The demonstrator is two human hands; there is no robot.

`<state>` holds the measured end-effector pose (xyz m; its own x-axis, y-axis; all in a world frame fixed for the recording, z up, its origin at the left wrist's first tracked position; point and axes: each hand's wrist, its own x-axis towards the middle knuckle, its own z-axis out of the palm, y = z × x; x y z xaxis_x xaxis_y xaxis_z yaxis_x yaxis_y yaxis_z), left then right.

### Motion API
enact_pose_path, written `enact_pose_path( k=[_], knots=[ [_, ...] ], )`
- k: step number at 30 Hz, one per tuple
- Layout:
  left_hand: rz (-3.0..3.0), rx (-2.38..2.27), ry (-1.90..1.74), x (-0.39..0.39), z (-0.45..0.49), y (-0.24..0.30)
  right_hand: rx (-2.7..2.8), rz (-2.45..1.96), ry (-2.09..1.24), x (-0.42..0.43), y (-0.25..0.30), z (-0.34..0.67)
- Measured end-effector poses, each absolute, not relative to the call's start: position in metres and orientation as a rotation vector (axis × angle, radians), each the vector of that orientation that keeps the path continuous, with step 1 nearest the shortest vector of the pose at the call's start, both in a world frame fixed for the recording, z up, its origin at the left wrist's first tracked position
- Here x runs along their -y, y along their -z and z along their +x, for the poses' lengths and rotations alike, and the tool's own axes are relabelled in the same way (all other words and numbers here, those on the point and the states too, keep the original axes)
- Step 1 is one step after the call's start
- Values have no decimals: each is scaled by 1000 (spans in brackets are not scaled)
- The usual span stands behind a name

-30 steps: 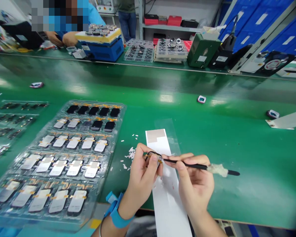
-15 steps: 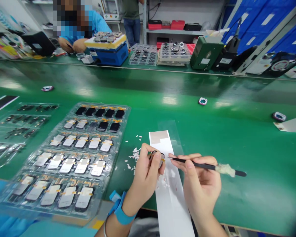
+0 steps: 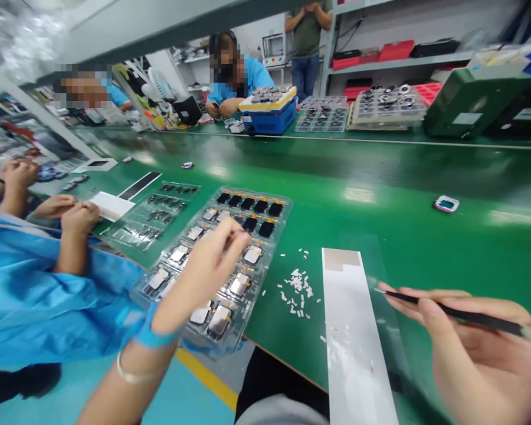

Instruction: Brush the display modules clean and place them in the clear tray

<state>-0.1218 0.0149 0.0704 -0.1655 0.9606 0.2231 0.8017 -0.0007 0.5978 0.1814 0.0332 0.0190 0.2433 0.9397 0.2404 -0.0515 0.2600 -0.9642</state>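
left hand (image 3: 199, 277) over a clear plastic tray (image 3: 248, 308), right hand (image 3: 491, 363) on a slim black tweezer-like tool (image 3: 478, 319)

the left hand hangs left of the frame's centre, thumb and fingers drawn together above the tray; it is too blurred there to tell whether anything sits between the fingertips. the right hand, at the lower right of the frame, grasps the tool, its tip pointing left. the tray holds rounded black pieces (image 3: 266, 229) along its top and rounded white pieces with orange tabs (image 3: 240, 284) below. just right of it, small white scraps (image 3: 297, 280) lie scattered on the glossy green desk (image 3: 393, 177), beside a long white strip (image 3: 354, 348) with a beige patch at its upper end. a small rounded white-rimmed piece (image 3: 446, 204) lies at the right of the frame.
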Motion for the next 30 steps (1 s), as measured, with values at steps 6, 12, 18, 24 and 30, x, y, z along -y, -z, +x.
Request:
enact_pose_path(
  k=[6,12,18,24,30],
  knots=[
    [1778,-2278,-571,-108,-216,-34,1229,-1128,-934,-47,5,176],
    [1846,-2320,-510,-113,-228,-7,1263,-1155,-917,-43,22,182],
    [2089,-2298,-551,-91,-222,-7,1318,-1214,-855,-42,19,182],
    [2270,-2283,-393,-79,-213,3,1298,-1162,-882,-41,16,180],
    [2342,-2247,-270,-69,-204,5,1274,-1146,-901,-41,13,179]
  ],
)
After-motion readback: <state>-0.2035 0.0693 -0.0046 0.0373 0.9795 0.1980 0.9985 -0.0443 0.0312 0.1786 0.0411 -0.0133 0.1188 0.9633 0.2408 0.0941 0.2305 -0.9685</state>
